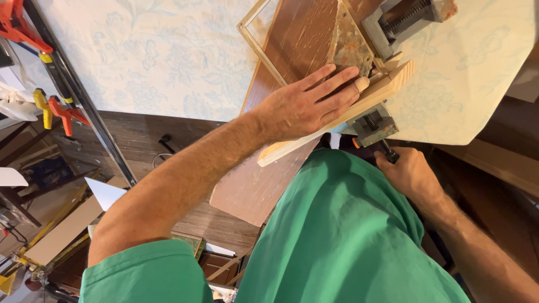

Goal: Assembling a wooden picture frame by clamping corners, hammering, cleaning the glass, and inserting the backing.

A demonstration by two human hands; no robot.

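Observation:
My left hand (311, 104) lies flat, fingers spread, on a light wooden strip (387, 87) that sits in a grey metal vise (375, 124) at the edge of a brown worn bench top (297, 39). The strip runs diagonally from lower left to upper right. My right hand (409, 173) is below the bench edge, closed around the dark handle (388, 151) of the vise screw. A second grey vise part (400, 21) with a threaded rod shows at the top. My green shirt fills the lower middle.
A thin wooden frame (259, 45) leans beside the bench top. Orange clamps (62, 112) and a long metal bar (84, 101) hang at left against patterned wallpaper. Boards, paper and tools lie on the dark floor at lower left. Wooden shelving stands at right.

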